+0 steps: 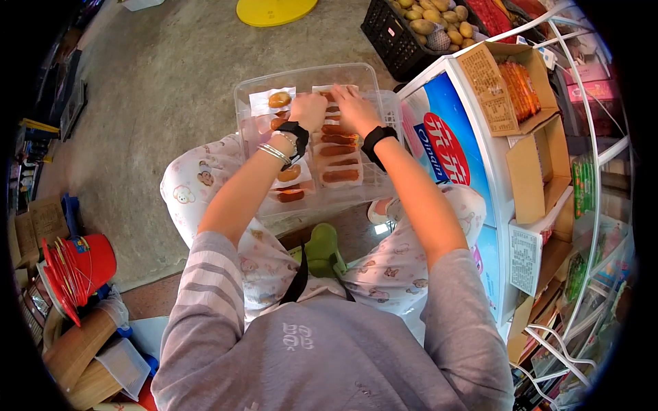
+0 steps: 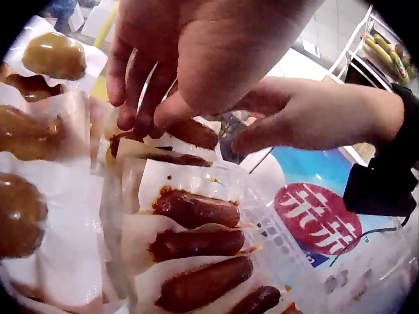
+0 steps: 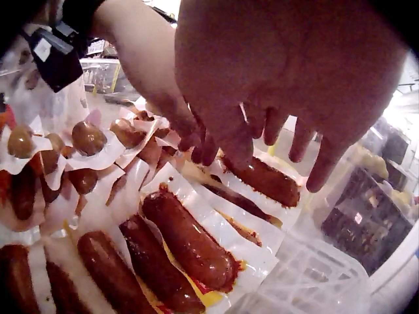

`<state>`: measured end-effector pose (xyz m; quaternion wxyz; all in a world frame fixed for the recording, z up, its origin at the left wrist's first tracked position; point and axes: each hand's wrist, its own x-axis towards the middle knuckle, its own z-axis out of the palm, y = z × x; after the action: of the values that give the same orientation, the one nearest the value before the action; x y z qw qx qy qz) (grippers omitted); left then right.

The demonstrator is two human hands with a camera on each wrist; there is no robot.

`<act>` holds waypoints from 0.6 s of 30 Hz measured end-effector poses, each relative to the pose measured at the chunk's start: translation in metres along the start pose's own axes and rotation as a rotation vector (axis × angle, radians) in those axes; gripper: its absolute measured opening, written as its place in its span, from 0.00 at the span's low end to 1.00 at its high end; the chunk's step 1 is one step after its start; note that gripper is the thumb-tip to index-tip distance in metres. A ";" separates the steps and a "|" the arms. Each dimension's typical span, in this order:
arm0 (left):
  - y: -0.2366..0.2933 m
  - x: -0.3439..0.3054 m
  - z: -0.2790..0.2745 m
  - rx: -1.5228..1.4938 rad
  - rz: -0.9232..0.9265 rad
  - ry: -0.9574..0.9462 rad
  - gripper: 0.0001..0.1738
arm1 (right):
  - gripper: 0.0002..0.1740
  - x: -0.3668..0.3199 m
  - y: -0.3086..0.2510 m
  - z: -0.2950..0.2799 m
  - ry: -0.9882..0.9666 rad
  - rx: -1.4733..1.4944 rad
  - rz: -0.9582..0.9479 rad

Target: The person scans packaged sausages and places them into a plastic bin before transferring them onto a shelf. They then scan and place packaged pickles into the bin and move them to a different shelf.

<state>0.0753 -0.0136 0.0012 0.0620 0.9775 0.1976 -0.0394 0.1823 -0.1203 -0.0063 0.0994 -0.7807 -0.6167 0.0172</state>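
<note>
A clear plastic box [image 1: 375, 77] rests across the person's lap. Inside lie two rows of food on white paper: reddish-brown sausages [image 1: 341, 176] on the right and glossy, brown egg-shaped pieces [image 1: 279, 100] mostly on the left. The left hand [image 1: 310, 111] bends its fingers down at the far end of the sausage row, fingertips close to a paper edge; whether they pinch it I cannot tell. Beside it the right hand [image 1: 358, 113] reaches in with extended fingers, over the farthest sausage [image 3: 265, 182]. Its thumb is near the left fingertips. Both wrists wear black straps.
A white freezer [image 1: 449, 137] with a blue panel stands close on the right, open cardboard boxes [image 1: 541, 164] on top. Beyond the box is a black crate [image 1: 387, 41] of potato-like produce. A red bucket [image 1: 96, 260] stands at left, a yellow round object [image 1: 274, 10] ahead on the floor.
</note>
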 end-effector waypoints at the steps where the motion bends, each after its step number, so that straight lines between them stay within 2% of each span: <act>1: -0.003 0.000 -0.002 0.001 -0.001 0.000 0.09 | 0.28 0.002 0.000 0.000 0.001 0.001 -0.001; 3: -0.005 0.000 -0.009 -0.079 -0.060 0.063 0.09 | 0.28 0.006 0.001 0.000 -0.176 0.014 0.023; 7: -0.011 -0.001 -0.048 -0.146 -0.117 0.006 0.11 | 0.24 0.018 0.000 -0.006 -0.157 0.010 0.063; 9: -0.021 -0.007 -0.071 -0.281 -0.133 0.118 0.12 | 0.17 0.021 0.002 -0.016 -0.129 0.051 0.023; 10: -0.030 -0.011 -0.080 -0.280 -0.127 0.120 0.12 | 0.17 0.020 0.003 -0.022 -0.125 0.048 0.028; 12: -0.052 -0.023 -0.097 -0.325 -0.252 0.161 0.15 | 0.10 0.015 0.003 -0.037 -0.089 0.233 0.061; 14: -0.081 -0.045 -0.113 -0.376 -0.355 0.232 0.15 | 0.09 -0.001 -0.008 -0.081 -0.050 0.224 0.098; 16: -0.120 -0.069 -0.107 -0.281 -0.395 0.333 0.16 | 0.08 -0.022 -0.007 -0.103 -0.007 0.212 0.136; 18: -0.138 -0.099 -0.109 -0.222 -0.494 0.121 0.19 | 0.08 -0.043 0.008 -0.112 0.072 0.312 0.144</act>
<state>-0.0644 0.0900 0.1048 0.1453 0.8875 0.4364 0.0270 0.1967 -0.1787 0.0982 0.2399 -0.7981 -0.5450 0.0918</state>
